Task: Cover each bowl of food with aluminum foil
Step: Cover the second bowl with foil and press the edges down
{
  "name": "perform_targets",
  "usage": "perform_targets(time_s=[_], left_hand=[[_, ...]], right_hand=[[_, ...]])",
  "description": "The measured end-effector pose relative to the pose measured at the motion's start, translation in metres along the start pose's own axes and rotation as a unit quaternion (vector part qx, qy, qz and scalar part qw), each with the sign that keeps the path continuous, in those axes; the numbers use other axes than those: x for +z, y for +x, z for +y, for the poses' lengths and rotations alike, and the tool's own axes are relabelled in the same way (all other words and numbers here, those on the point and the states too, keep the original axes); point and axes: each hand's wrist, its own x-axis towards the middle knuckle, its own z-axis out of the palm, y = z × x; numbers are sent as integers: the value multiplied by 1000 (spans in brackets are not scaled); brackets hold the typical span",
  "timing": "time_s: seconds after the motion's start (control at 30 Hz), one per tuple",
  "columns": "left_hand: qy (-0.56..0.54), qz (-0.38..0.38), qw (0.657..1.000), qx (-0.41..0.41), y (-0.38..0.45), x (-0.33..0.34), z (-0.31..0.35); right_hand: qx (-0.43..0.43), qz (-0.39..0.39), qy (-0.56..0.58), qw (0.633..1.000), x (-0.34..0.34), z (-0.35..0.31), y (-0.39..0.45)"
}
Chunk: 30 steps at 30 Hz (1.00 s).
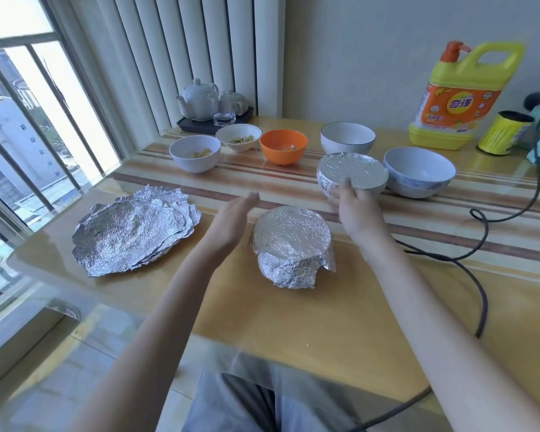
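Note:
A foil-covered bowl stands on the table in front of me, between my hands. My left hand hovers just left of it with straight fingers, holding nothing. My right hand is blurred, raised to the bowl's right and in front of a second foil-covered bowl; contact with it is unclear. A stack of crumpled foil sheets lies at the left. Uncovered bowls stand behind: two white ones with food, an orange one, a white one and a pale blue one.
A tea set on a dark tray stands at the back by the vertical blinds. A yellow detergent jug and a yellow roll stand at the back right. A black cable snakes across the table's right side. A window is at the left.

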Motion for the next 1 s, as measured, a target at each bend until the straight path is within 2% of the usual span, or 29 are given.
perform_targets(time_s=[0.07,0.17,0.23,0.37,0.47,0.6,0.67,0.77,0.83,0.9,0.97,1.0], left_hand=[[-32,16,998,42,2,-3,8],[-7,-59,996,71,0,12,15],[3,-64,995,73,-1,21,14],[-28,-48,997,45,-1,26,8],[-35,-34,999,23,1,27,8],[-63,9,998,15,-10,31,9],[-79,32,996,-10,-17,33,7],[-60,29,997,-29,-22,23,3],[-81,40,995,-32,-19,14,1],[-113,40,993,-10,-17,9,4],[-111,2,994,3,-13,12,6],[-99,-20,995,10,-13,16,7]], right_hand=[[-50,44,-19,998,1,-3,-11],[-58,1,-64,996,25,5,-34],[-46,5,-73,996,39,13,-40],[-23,60,-11,998,45,21,-39],[0,60,14,998,45,21,-37],[-1,30,48,998,41,23,-37],[-34,-19,42,998,33,21,-36],[-108,-93,-52,988,19,19,-24],[-136,-104,-115,978,11,16,-18],[-150,-38,-123,980,6,13,-22],[-131,58,-89,986,8,11,-33],[-117,71,-82,987,12,11,-40]])
